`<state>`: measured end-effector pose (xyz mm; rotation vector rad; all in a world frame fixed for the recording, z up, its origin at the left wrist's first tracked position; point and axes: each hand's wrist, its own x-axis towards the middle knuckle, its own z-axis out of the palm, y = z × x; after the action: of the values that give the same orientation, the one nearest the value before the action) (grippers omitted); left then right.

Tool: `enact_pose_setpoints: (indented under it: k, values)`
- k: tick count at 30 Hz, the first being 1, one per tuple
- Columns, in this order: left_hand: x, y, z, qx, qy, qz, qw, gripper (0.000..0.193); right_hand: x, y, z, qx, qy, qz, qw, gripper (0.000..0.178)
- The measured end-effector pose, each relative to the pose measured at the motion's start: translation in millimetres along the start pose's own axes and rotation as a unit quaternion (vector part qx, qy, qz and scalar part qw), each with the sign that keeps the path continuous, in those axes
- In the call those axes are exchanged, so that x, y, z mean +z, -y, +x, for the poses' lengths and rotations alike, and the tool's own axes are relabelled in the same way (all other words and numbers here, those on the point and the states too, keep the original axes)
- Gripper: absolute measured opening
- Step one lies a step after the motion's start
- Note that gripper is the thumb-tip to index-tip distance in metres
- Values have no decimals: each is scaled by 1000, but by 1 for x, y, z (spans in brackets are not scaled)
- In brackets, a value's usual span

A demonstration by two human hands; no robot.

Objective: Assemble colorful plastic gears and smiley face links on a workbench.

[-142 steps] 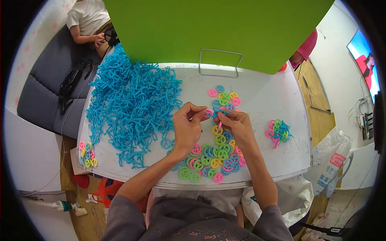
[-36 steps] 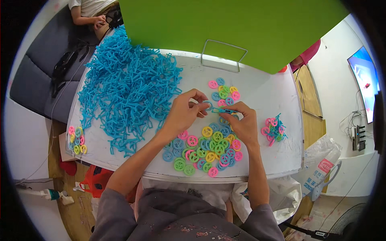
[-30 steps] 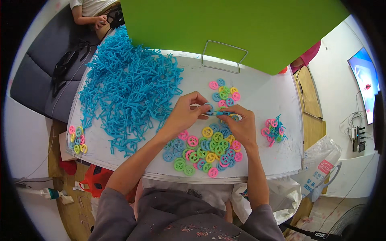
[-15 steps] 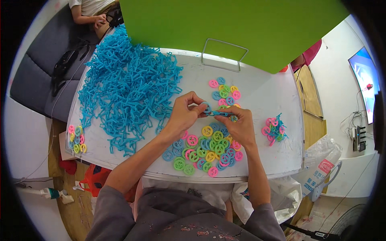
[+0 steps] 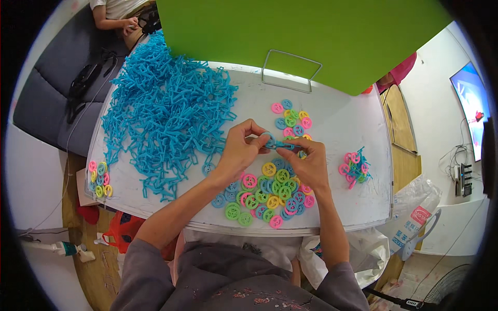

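Nearest, the heap of pink, yellow, green and blue spoked plastic wheels [image 5: 261, 197] overlaps too much for an exact count. Above it, the left hand [image 5: 240, 149] pinches one blue spoked plastic wheel [image 5: 269, 139]; the right hand [image 5: 309, 163] clamps one slender blue plastic frame [image 5: 283, 145], apparently touching it. Both should handle as light, stiff and smooth, best gripped at rim and shaft. Farther left lies an uncountable pile of blue plastic links [image 5: 174, 116]; beyond, one silver wire loop [image 5: 295, 57].

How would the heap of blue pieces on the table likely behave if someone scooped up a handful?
The blue heap would probably come up in clumps, since its thin looped shapes criss-cross. A handful should feel light for its bulk, given the open frames. Its sparser near edge might spread apart if pushed.
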<state>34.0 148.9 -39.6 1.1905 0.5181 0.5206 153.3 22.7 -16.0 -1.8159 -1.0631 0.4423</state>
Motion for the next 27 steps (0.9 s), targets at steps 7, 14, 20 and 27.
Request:
enact_pose_setpoints:
  k: [7,14,20,27]
  values:
    - [10,0,-3,87,-20,4,996,3,-4,-10,3,83,-3,181,980,17]
    - [12,7,-6,105,-40,44,993,7,0,-3,1,102,-12,171,980,19]
    - [16,6,-8,112,-43,37,992,9,-4,-7,2,145,14,250,957,22]
    - [18,7,-9,151,-57,21,987,7,-1,-5,2,219,17,349,911,21]
